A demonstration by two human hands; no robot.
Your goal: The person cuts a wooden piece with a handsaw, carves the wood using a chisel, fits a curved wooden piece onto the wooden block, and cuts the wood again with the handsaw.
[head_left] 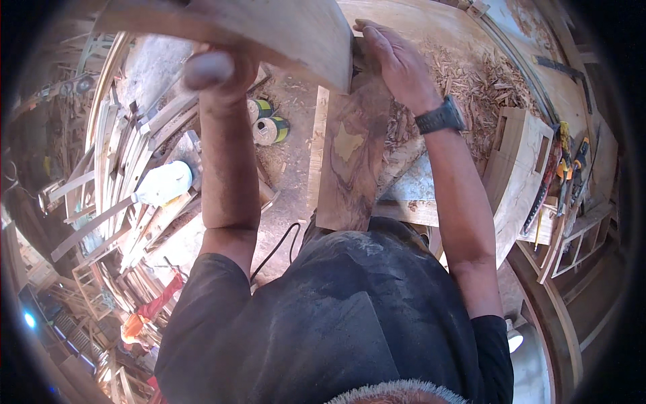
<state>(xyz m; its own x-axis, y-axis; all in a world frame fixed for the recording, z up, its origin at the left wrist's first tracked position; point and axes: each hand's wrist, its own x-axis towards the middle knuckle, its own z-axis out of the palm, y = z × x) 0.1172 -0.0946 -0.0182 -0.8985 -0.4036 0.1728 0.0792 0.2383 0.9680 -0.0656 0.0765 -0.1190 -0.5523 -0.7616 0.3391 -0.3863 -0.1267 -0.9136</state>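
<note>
Reaching forward, both bare hands work near a thick pale board [289,34] at the far end of a brown grained plank [346,175]. The plank runs lengthwise along the left edge of the workbench [420,19], its near end close to the person's dark shirt [336,316]. The pale board crosses above the plank's far end, its right end just beside the right hand [397,64].

That hand wears a dark watch [441,117]; its fingers reach out rather than ball up, and whether they press on the wood I cannot tell. The left hand [232,75] is below the pale board, partly hidden behind it. A blurred rounded end shows at that hand, and I cannot tell whether it is thumb or handle, nor what the fingers grip.

Wood shavings [481,81] are heaped on the workbench, right of the plank. A slotted wooden piece [515,158] is near the right side of the workbench, with orange-handled tools [577,161] beyond it. On the floor, off the workbench's left edge, are two cans [271,130], and farther left a white jug [165,183] among wood strips [124,151]. A black cord [274,250] curves near the shirt.
</note>
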